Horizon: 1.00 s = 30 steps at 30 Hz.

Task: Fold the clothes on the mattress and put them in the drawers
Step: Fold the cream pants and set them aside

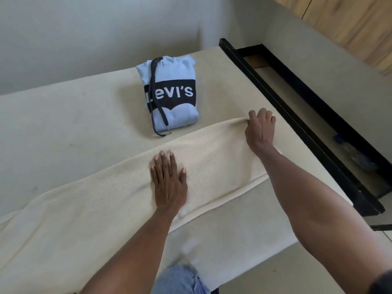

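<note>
Mattress (63,128): cream, bare, filling most of the head view, with a black bed frame (297,115) along its right edge.

Garment (106,209): cream, ribbed knit, laid flat as 1 long band across the near half of the mattress, running from the lower left up to the right edge. Its type cannot be told from this view; it may be a sweater folded lengthwise.

Left hand (168,183): palm down on the middle of the garment, fingers straight and slightly spread, pressing the cloth flat. It holds nothing.

Right hand (259,129): at the far right end of the garment, near the mattress edge. Fingers are curled over the far edge of the cloth, with the thumb on the near side, so the grip holds that edge in a pinch.

Hoodie (169,92): light blue, already folded into a compact rectangle, lying on the mattress beyond the garment and apart from it. A black panel with white "Levi's" lettering faces up. A black drawstring (153,98) trails down its front and ends on the mattress just past the lower hem.

Gap (331,132) between the frame and the wall: some blue item lies in it, too blurred to identify.

Denim (180,281) shows at the bottom edge, below the mattress.

Wooden panels (350,24) occupy the upper right corner.
</note>
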Each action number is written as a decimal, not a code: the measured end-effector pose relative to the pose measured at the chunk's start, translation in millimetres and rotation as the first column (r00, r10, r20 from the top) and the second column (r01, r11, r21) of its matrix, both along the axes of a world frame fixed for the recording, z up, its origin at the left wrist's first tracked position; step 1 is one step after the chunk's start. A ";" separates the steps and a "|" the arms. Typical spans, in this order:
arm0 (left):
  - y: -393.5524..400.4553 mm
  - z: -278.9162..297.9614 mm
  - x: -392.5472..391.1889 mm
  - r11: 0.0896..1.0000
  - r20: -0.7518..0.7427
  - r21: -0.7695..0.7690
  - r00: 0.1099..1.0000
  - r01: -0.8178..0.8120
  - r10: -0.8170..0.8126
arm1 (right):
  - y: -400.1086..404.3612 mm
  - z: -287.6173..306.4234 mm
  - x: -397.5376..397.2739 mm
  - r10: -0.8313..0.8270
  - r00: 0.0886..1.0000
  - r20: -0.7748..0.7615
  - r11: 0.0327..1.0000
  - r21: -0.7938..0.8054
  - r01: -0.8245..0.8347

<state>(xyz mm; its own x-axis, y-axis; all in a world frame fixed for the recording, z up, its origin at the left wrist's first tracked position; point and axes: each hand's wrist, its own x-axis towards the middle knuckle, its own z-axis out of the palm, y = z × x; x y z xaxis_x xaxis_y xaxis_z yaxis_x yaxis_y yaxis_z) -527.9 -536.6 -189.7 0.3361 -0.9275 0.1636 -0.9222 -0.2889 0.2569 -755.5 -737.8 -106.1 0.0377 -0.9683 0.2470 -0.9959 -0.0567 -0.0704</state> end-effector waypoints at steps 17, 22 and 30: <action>114.6 13.8 55.5 0.985 0.004 0.101 0.990 -0.138 0.138 | 184.0 -39.8 95.9 0.523 0.839 0.154 0.746 0.393 -0.537; 171.9 30.6 101.3 0.938 -0.166 0.314 0.965 -0.145 0.205 | 209.0 -32.1 112.6 0.098 0.994 0.057 0.864 0.491 -0.114; 246.4 47.2 177.6 0.841 -0.132 0.456 0.913 -0.290 0.386 | 307.0 -35.1 240.0 0.559 0.807 0.192 0.569 0.619 -0.542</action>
